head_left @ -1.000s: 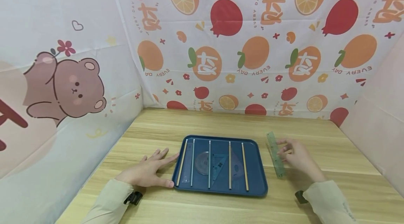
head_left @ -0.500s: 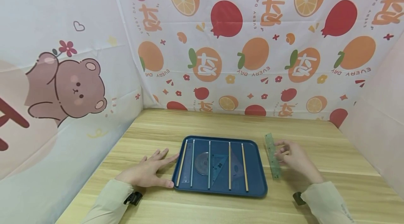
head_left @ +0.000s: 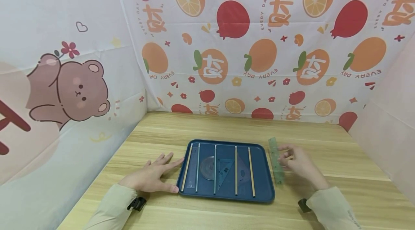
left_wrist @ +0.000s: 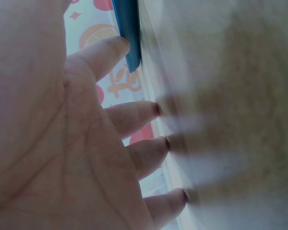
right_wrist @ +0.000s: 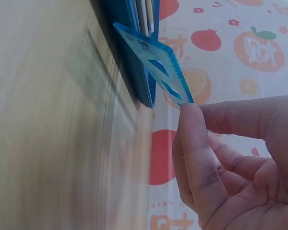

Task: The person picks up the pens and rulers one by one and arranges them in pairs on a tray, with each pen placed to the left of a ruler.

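My right hand (head_left: 298, 161) pinches a translucent green-blue ruler (head_left: 276, 161) by its long edge, between thumb and fingertips. In the right wrist view the ruler (right_wrist: 156, 62) is tilted and clear of the table, its shadow falling on the wood. It is just off the right side of a dark blue tray (head_left: 264, 172). My left hand (head_left: 155, 174) lies spread at the tray's left side, with thumb and index finger at the rim. In the left wrist view the straight fingers of the left hand (left_wrist: 96, 129) touch the tabletop, one of them against the tray's edge (left_wrist: 129, 28).
On the tray lie several pencils, among them a tan pencil (head_left: 251, 172) and a teal pencil (head_left: 215, 168). Between them are a clear ruler (head_left: 193, 167), a round clear protractor (head_left: 206, 167), a blue set square (head_left: 225, 171) and a purplish one (head_left: 243, 172). Printed cloth walls surround the wooden table (head_left: 168, 129).
My right hand has moved left with the ruler, bringing it close to the tray's right edge. The left hand and the tray have stayed where they were.
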{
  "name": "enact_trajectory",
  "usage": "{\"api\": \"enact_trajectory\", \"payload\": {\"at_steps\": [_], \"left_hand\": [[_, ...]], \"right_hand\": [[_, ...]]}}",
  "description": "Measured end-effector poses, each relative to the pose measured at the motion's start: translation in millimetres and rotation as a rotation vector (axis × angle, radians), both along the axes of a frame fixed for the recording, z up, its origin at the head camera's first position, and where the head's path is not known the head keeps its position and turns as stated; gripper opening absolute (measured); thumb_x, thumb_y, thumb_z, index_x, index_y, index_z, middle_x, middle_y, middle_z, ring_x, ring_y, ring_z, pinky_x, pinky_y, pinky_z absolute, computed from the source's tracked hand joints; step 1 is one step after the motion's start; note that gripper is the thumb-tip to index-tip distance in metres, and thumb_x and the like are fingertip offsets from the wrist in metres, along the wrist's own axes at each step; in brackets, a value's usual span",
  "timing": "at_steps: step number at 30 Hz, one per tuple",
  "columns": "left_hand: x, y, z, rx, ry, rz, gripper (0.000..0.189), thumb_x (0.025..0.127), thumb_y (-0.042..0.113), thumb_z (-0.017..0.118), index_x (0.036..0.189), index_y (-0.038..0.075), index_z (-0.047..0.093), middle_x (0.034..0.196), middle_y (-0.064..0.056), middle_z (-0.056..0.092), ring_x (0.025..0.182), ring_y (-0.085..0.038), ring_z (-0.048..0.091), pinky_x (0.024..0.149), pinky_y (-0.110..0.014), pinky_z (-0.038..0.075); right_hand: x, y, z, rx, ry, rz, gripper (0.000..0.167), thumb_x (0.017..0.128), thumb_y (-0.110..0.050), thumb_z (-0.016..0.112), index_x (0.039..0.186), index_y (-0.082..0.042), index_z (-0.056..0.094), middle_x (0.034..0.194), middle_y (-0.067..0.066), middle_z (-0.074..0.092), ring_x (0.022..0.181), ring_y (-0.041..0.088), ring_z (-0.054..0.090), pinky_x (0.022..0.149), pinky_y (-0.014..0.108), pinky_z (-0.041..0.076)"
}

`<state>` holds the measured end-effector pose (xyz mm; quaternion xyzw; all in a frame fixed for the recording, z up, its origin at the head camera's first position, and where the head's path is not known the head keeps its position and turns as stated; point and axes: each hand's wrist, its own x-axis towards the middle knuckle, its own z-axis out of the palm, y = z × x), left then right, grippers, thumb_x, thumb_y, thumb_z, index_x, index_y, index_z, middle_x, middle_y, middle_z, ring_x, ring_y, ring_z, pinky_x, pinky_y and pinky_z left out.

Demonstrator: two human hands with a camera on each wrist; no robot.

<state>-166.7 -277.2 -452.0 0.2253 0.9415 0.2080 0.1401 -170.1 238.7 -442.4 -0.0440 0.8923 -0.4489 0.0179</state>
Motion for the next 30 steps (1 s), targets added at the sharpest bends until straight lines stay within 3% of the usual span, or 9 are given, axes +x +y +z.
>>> {"api": "enact_trajectory", "payload": {"at_steps": [17,30], "left_hand": [[1.3,0.5,0.6,0.014,-0.005,-0.009,0.103,0.084,0.067,0.082,0.169,0.031,0.036,0.176,-0.030,0.020,0.161,-0.061,0.012,0.116,-0.090,0.008],[1.0,0.6,1.4,0.008,-0.005,-0.005,0.103,0.084,0.067,0.082,0.169,0.032,0.036,0.177,-0.029,0.020,0.162,-0.060,0.012,0.116,-0.090,0.008]], "right_hand": [[-0.8,-15,-3.0,-0.018,0.010,-0.015,0.045,0.098,0.004,0.069,0.140,0.010,0.056,0.098,0.017,0.068,0.079,0.020,0.073,0.070,0.034,0.067],[-0.1,-18,10.5,0.020,0.047,-0.015,0.044,0.098,0.003,0.069,0.140,0.011,0.056,0.095,0.014,0.068,0.082,0.020,0.075,0.074,0.040,0.068]]}}
